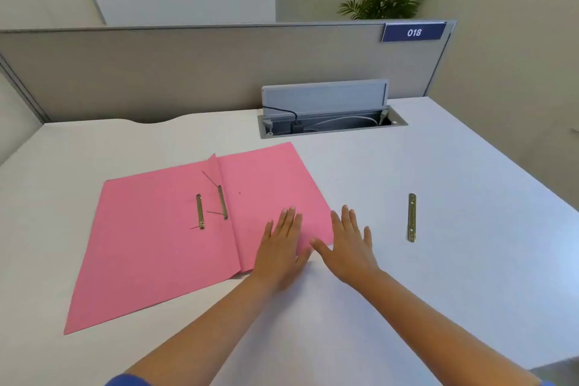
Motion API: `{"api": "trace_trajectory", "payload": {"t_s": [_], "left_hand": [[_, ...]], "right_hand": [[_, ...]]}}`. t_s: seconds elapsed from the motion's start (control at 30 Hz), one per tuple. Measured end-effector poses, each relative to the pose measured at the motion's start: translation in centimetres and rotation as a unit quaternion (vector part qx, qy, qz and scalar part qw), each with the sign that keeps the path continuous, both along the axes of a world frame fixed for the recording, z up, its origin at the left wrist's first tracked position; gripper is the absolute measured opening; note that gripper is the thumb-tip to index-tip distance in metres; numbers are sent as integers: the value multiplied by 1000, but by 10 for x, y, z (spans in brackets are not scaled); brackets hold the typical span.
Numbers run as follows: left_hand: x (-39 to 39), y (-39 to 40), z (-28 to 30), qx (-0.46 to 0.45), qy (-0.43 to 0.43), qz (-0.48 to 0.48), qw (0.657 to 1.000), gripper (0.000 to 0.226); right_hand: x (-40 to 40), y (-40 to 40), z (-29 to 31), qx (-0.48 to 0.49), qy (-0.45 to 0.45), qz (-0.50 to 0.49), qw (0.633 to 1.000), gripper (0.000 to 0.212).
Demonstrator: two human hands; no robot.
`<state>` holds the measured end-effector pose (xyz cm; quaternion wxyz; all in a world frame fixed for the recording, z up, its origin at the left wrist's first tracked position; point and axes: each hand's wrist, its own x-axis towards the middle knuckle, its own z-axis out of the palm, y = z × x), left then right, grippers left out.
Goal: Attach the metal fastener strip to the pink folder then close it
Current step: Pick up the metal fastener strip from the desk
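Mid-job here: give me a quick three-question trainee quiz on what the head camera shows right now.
1. True or false: the pink folder lies open on the desk.
2. The loose metal strip on bare desk is nearest to: A) the left hand, B) the right hand, C) the cable box.
3. Fill in: both hands are flat, fingers spread, holding ____.

Key: 1 true. 2 B. 3 nothing; the left hand rests on the folder's right flap, and the right hand lies mostly on the desk by the flap's edge.
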<state>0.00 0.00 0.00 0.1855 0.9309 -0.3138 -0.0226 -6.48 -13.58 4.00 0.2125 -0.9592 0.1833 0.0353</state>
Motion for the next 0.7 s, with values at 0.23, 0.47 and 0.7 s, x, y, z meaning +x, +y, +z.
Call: {"api": "trace_trajectory", "payload": {"t_s": [0.23, 0.47, 0.7], "left_hand": [[-3, -26, -8, 38, -4, -29, 999, 67], [-5, -41, -22, 61, 5, -26, 998, 66], [-4, -36, -24, 36, -1, -23, 999, 65]], "right_hand": [[-15, -27, -10, 8, -13, -41, 999, 74], [-25, -84, -6, -3, -39, -182, 983, 63], [-15, -147, 3, -17, 18, -315, 949, 45]]}}
